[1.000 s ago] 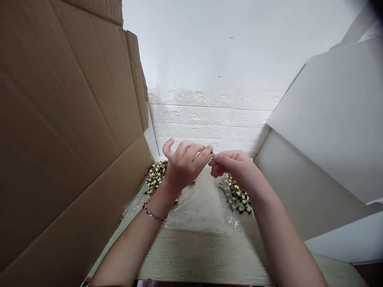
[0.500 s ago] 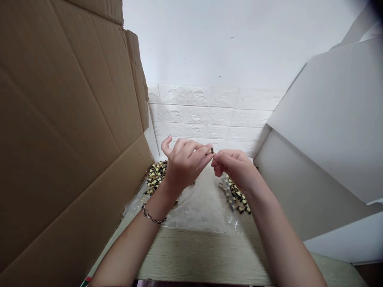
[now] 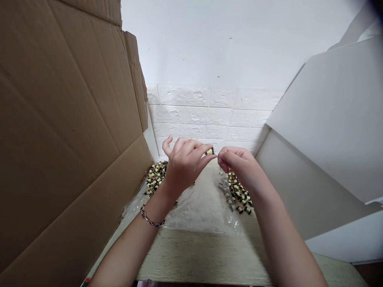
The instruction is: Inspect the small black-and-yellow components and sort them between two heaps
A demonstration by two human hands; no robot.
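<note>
Between the thumb and index finger of my left hand [image 3: 187,161] is a small yellow-and-black transformer [image 3: 210,151], held above the plastic sheet. The little finger on that hand is lifted. Just to the right of it, my right hand [image 3: 237,159] is closed in a pinch, its fingertips slightly apart from the transformer. Whatever sits in that pinch, perhaps a thin wire, is too small to make out. Similar transformers lie in a left pile [image 3: 156,175] and a right pile [image 3: 239,193], partly hidden behind my hands and forearms.
A clear plastic sheet [image 3: 199,211] covers part of the pale wooden table [image 3: 203,255]. Tall brown cardboard [image 3: 74,131] walls the left side, and a white panel [image 3: 314,167] closes the right. A white brick-patterned wall [image 3: 191,113] stands behind.
My right hand has drawn a little to the right, away from the left fingers. The transformer in my left hand now shows more of its yellow side.
</note>
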